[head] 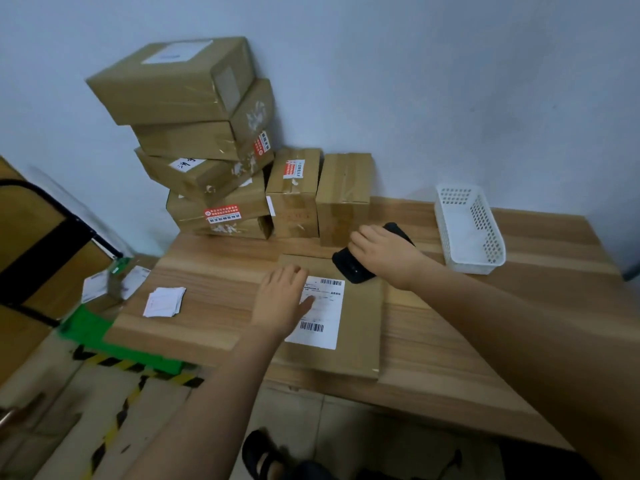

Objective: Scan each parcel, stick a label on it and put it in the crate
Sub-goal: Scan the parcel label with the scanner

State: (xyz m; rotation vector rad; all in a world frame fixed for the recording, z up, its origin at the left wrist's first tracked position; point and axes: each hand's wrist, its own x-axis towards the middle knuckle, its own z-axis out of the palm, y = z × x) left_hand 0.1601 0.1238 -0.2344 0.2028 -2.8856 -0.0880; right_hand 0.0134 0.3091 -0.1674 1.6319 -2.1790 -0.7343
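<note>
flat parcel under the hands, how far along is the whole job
Done: the green crate beside the table seems to hold labelled items, though blurred. In hand: the left hand presses flat on the flat parcel, the right hand grips the scanner at its far edge. Left: a sticker from the label pile, crating it, then the stack of boxes at the back.

In front of me a pale wooden table [485, 323] sits against a plain bluish-white wall [450, 81]. To my left stands what may be a black-framed wooden chair [41, 237]. The tiled floor [301, 414] below carries yellow-and-black striped tape [114, 362]
</note>
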